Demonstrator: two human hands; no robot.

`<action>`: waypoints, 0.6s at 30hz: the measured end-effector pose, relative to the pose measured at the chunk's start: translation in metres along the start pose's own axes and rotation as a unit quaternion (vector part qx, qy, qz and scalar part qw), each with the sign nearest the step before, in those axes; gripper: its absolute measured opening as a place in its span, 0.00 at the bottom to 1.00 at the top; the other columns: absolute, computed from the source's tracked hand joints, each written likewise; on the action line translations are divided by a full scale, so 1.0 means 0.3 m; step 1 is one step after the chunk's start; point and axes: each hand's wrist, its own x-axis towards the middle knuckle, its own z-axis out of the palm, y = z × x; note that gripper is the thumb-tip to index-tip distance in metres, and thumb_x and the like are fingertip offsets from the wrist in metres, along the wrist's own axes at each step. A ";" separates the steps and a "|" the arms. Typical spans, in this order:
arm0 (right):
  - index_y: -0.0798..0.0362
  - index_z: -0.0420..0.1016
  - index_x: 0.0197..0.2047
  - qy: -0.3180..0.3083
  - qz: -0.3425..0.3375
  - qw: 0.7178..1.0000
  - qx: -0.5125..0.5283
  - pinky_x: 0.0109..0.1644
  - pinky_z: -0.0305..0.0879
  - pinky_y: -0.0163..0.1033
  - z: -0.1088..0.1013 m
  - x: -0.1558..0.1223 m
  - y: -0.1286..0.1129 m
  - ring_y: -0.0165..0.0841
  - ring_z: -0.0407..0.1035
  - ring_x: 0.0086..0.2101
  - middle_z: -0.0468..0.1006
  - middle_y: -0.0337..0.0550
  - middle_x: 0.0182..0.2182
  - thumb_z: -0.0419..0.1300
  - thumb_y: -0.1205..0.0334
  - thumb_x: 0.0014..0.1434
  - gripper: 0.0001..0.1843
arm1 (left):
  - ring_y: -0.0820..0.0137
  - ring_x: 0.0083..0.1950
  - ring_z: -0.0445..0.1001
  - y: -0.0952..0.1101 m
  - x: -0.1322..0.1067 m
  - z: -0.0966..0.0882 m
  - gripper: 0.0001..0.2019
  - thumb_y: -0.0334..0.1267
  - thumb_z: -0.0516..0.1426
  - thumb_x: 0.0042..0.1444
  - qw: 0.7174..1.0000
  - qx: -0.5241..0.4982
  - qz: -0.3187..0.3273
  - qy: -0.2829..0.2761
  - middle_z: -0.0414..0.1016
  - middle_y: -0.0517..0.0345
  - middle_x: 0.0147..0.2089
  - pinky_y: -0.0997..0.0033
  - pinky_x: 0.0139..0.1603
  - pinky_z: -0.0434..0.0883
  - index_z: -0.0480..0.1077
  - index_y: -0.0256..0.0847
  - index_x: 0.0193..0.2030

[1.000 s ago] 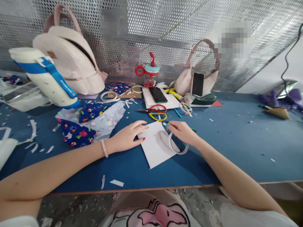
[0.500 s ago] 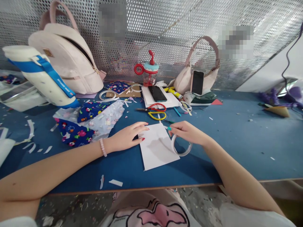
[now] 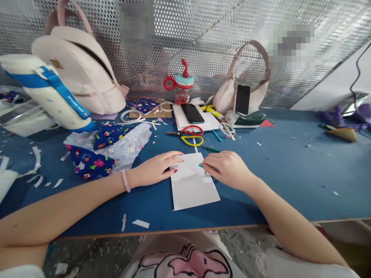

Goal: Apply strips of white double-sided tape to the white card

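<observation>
A white rectangular sheet or card (image 3: 194, 191) lies on the blue table near its front edge. My left hand (image 3: 158, 168) rests at the card's upper left edge, fingers stretched out and a little apart, fingertips on it. My right hand (image 3: 226, 168) is at the card's upper right edge, fingers curled with the thumb toward the card. A small part of the white tape roll (image 3: 207, 173) shows under these fingers; the hand hides the remainder. Beyond the card's top edge sticks out a narrow white strip (image 3: 195, 146).
Scissors (image 3: 188, 135) with red and yellow handles lie behind the card, near a green pen (image 3: 211, 149). Patterned blue fabric (image 3: 92, 158) is to the left. Farther back are a black phone (image 3: 193, 113), a red-handled cup (image 3: 183, 87), a backpack (image 3: 78, 73) and a tilted bottle (image 3: 49, 94).
My right hand has turned palm down and lowered toward the card's right edge. The tape roll, which hung in full view beneath it, is now mostly hidden. My left hand stays almost still.
</observation>
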 end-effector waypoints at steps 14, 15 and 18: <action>0.55 0.71 0.29 0.030 -0.142 0.977 -0.155 0.29 0.44 0.41 0.029 -0.029 -0.195 0.30 0.59 0.22 0.71 0.40 0.22 0.51 0.74 0.64 0.14 | 0.59 0.63 0.65 0.126 -0.015 -0.007 0.05 0.31 0.56 0.60 0.995 -0.098 0.015 0.011 0.70 0.50 0.59 0.53 0.66 0.60 0.73 0.41 0.34; 0.55 0.71 0.29 0.033 -0.138 0.978 -0.153 0.29 0.44 0.41 0.032 -0.029 -0.193 0.30 0.59 0.22 0.71 0.39 0.22 0.52 0.73 0.64 0.13 | 0.59 0.63 0.66 0.125 -0.015 -0.005 0.05 0.31 0.57 0.60 0.995 -0.099 0.011 0.011 0.70 0.50 0.58 0.53 0.66 0.61 0.73 0.41 0.34; 0.54 0.71 0.29 0.039 -0.123 0.980 -0.155 0.28 0.45 0.41 0.037 -0.027 -0.187 0.31 0.61 0.22 0.70 0.39 0.21 0.54 0.71 0.64 0.12 | 0.59 0.62 0.66 0.119 -0.015 -0.004 0.04 0.30 0.57 0.59 0.994 -0.111 0.006 0.009 0.70 0.51 0.58 0.55 0.65 0.61 0.72 0.41 0.34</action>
